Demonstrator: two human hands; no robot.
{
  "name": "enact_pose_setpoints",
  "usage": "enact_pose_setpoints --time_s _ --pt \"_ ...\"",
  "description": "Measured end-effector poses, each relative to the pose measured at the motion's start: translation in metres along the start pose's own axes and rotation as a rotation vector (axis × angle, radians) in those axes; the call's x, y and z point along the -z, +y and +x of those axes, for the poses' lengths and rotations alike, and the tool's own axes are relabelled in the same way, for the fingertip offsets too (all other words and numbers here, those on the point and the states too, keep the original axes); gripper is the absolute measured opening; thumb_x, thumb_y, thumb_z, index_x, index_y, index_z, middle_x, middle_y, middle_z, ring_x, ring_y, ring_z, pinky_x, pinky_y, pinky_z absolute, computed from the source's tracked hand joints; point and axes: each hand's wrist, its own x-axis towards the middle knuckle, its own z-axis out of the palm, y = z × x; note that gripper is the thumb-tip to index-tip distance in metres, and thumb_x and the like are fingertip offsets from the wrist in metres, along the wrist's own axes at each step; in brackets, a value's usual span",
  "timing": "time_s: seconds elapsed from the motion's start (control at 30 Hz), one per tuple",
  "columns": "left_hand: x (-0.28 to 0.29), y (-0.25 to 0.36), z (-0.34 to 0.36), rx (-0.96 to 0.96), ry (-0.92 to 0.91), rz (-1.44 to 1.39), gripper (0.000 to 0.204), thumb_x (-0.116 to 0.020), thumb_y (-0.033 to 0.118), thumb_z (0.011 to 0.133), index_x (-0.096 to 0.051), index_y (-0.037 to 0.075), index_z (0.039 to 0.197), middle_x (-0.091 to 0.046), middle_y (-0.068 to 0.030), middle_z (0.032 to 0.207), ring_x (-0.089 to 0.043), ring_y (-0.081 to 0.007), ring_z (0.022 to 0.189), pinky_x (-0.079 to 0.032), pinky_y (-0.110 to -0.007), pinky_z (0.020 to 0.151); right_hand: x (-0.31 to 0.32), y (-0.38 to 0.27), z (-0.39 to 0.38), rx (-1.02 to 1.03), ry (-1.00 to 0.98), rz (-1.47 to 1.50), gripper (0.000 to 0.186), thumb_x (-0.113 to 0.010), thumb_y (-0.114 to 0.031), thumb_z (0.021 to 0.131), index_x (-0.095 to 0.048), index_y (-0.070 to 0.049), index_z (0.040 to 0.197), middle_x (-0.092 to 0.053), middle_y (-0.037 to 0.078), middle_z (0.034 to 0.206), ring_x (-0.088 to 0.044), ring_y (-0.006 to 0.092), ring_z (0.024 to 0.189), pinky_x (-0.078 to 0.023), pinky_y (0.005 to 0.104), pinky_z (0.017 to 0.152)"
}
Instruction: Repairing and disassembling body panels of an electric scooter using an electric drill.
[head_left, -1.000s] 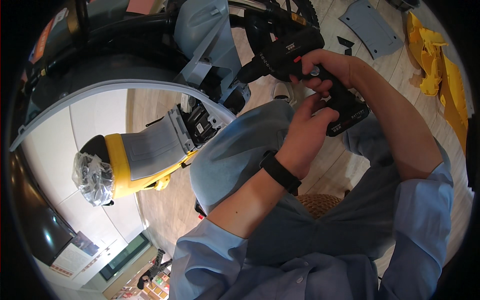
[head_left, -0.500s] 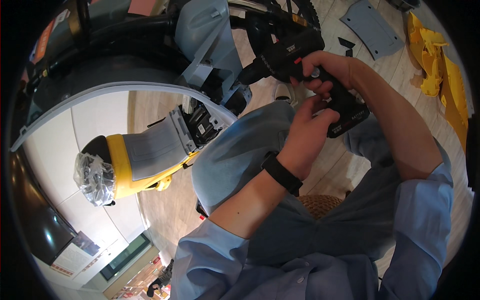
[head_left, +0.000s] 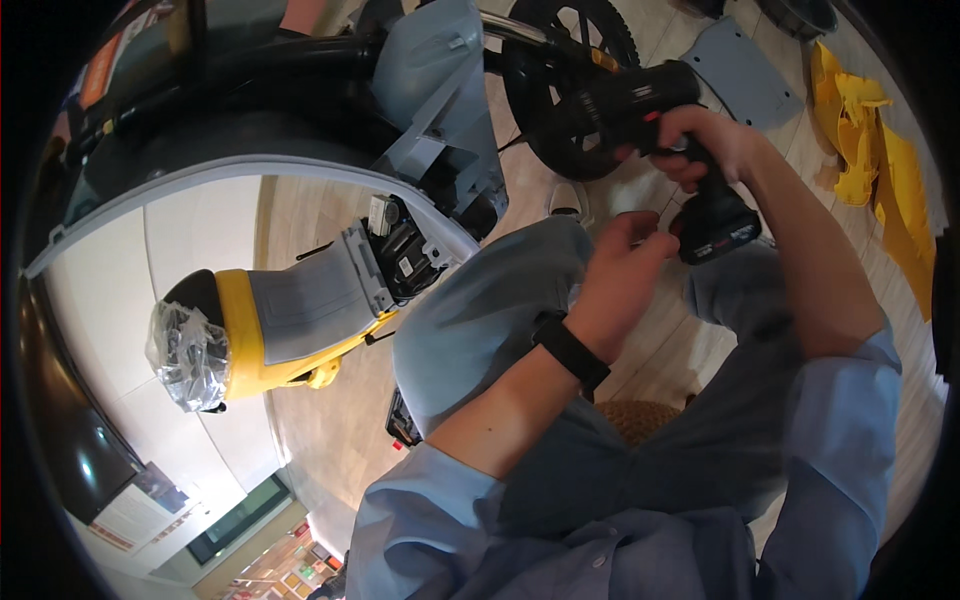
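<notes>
My right hand (head_left: 708, 142) is wrapped around the grip of a black cordless drill (head_left: 645, 98), its chuck and dark bit pointing left. The bit's thin end lies in front of the black spoked wheel and short of the grey plastic panel (head_left: 425, 60) of the vehicle. Beside the battery at the drill's base is my left hand (head_left: 625, 265), fingers curled toward the thumb. Whether a small thing sits between those fingers is hidden. A black band (head_left: 570, 350) circles my left wrist.
A yellow-and-grey scooter body (head_left: 310, 315) stands at left, plastic wrap over its end. A grey panel (head_left: 745, 75) and yellow plastic parts (head_left: 860, 130) lie on the floor at right. A spoked wheel (head_left: 570, 165) rises ahead; a dark case (head_left: 403, 418) lies beside my knee.
The drill has drawn right and away from the grey panel, its battery leaving my left fingers. My left hand stays near the same spot. The view has shifted slightly.
</notes>
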Motion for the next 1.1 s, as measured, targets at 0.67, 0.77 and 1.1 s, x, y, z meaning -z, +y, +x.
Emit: enact_pose_setpoints --time_s 0.67,0.77,1.1 --pt "0.103 -0.089 -0.055 -0.246 0.123 -0.707 0.030 -0.044 0.030 0.095 -0.049 0.001 0.086 -0.054 -0.0074 0.073 -0.051 -0.0158 0.065 -0.045 -0.029 0.070 -0.063 0.016 -0.177 0.619 0.285 1.040 0.044 -0.049 -0.015 0.091 -0.039 0.003 0.130 -0.044 -0.001 0.066 -0.042 0.0042 0.049 -0.042 0.0214 0.049" --pt "0.131 -0.095 -0.002 0.117 0.375 -1.322 0.058 -0.049 0.052 0.088 -0.051 -0.003 0.106 -0.056 -0.0138 0.086 -0.053 -0.0242 0.083 -0.040 -0.043 0.098 -0.064 0.008 -0.169 0.592 0.285 1.049 0.041 -0.050 -0.015 0.091 -0.042 0.005 0.126 -0.043 -0.001 0.066 -0.040 0.0039 0.048 -0.043 0.0210 0.050" --pt "0.159 -0.116 0.109 -0.426 0.101 -1.438 0.068 -0.068 0.051 0.068 -0.057 0.005 0.118 -0.054 -0.0182 0.123 -0.047 -0.0381 0.117 -0.033 -0.053 0.106 -0.090 -0.015 -0.156 0.527 0.531 0.953 0.045 -0.050 -0.020 0.091 -0.040 0.000 0.130 -0.037 -0.007 0.062 -0.035 0.0003 0.043 -0.037 0.0183 0.043"
